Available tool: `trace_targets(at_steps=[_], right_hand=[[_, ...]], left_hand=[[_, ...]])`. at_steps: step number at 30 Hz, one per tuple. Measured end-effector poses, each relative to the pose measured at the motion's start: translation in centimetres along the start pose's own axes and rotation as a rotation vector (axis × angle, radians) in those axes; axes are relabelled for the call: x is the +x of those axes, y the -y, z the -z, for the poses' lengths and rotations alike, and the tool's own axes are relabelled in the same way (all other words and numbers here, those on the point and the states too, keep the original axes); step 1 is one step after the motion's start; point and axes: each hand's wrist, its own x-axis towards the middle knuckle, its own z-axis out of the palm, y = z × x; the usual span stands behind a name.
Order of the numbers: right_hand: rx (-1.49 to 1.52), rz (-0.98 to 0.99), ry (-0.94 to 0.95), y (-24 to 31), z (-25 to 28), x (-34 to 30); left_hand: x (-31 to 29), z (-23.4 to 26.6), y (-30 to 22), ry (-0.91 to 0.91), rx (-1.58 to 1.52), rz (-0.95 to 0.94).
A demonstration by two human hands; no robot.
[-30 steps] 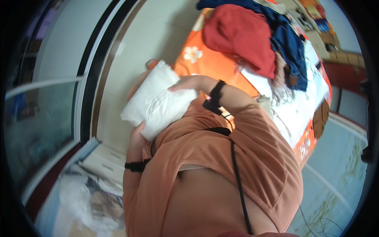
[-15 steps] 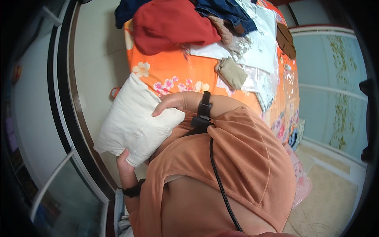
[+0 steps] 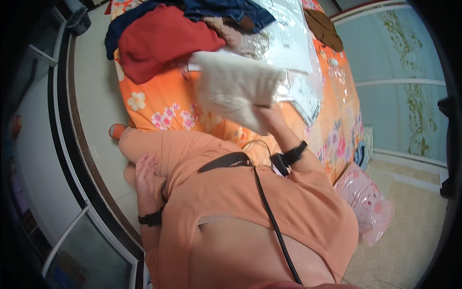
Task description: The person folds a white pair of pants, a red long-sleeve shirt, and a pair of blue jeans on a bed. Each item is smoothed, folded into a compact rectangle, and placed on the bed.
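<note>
Right hand (image 3: 270,118): thumb and fingers are closed on one corner of the white folded cloth (image 3: 236,89), which is held above the near part of the bed (image 3: 159,98); the cloth is motion-blurred, and whether its underside touches the bed cannot be told. Left hand (image 3: 146,168): fingers loosely spread, nothing in the grip, off the near left corner of the bed, by the peach trousers (image 3: 175,147); contact with these cannot be determined. On the far left part of the bed lies a red garment (image 3: 166,43), with blue denim (image 3: 236,12) against it. A brown item (image 3: 325,31) lies at the bed's far right edge. A pink plastic-wrapped package (image 3: 363,204) is just beside the bed's near right end
</note>
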Motion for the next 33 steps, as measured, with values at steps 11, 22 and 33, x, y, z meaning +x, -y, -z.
trace_targets(at_steps=[11, 22, 33], right_hand=[[-1.323, 0.678, -0.96, -4.2, 17.9, 0.1], [-1.481, -0.158, -0.169, -5.2, 8.4, 6.6], [-1.264, 0.776, -0.078, 6.5, -19.4, 23.0]], left_hand=[[0.2, -2.9, 0.5, -0.156, 0.176, 0.01], [-0.3, -2.6, 0.2, -0.189, 0.187, 0.018], [-2.4, -2.6, -3.5, -0.182, 0.202, -0.069]])
